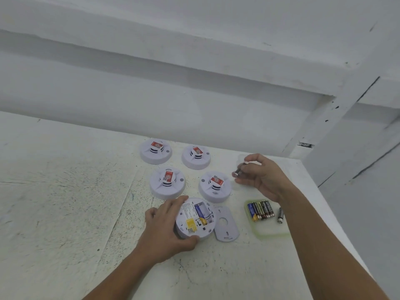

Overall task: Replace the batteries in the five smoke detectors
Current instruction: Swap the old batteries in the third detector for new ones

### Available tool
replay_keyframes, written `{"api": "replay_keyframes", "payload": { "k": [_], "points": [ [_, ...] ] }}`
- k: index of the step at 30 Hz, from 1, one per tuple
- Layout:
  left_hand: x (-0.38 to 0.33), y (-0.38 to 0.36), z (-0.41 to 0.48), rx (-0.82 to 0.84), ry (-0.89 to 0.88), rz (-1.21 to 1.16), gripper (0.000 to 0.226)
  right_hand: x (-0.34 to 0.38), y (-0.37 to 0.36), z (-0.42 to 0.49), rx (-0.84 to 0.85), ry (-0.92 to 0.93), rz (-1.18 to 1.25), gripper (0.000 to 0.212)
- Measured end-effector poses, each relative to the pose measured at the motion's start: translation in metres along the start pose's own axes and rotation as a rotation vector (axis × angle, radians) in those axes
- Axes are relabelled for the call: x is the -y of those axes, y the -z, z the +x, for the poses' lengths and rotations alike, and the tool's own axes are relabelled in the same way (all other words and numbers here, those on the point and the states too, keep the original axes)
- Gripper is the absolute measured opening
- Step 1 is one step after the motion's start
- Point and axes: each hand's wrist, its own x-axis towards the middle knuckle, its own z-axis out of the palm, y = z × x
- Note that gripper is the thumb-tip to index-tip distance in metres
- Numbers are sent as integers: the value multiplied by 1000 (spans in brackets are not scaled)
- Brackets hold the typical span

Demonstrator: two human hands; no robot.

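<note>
On the white table [65, 191] I count five detectors, four closed. My left hand [166, 230] grips the open detector [194, 219]; my right hand [262, 176] pinches one battery [237, 173]. Five batteries [260, 210] lie in the tray [270, 232].

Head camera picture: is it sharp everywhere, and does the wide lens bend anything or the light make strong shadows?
In the head view, the opened detector and the batteries in the clear lid are fairly sharp, their print partly readable; the right hand and the small item it pinches look smeared. The table edge and wall lines slant strongly from the wide lens. The light is soft, with faint shadows and no glare.
</note>
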Motion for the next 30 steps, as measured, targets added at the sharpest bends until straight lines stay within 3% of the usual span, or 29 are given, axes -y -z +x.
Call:
{"api": "replay_keyframes", "payload": {
  "k": [16,21,25,30],
  "points": [
    [1,-4,-2,-11,-31,45,100,-62,-63,-34,98,135,-787,15],
    [-5,-1,-2,12,3,30,120,-65,-63,-33,111,122,-836,14],
    [-11,1,-3,-22,-27,39,95,-69,-62,-31,120,114,-865,11],
    [-10,-2,-4,-41,-28,79,92,-75,-63,-27,115,110,-884,11]
  ]
}}
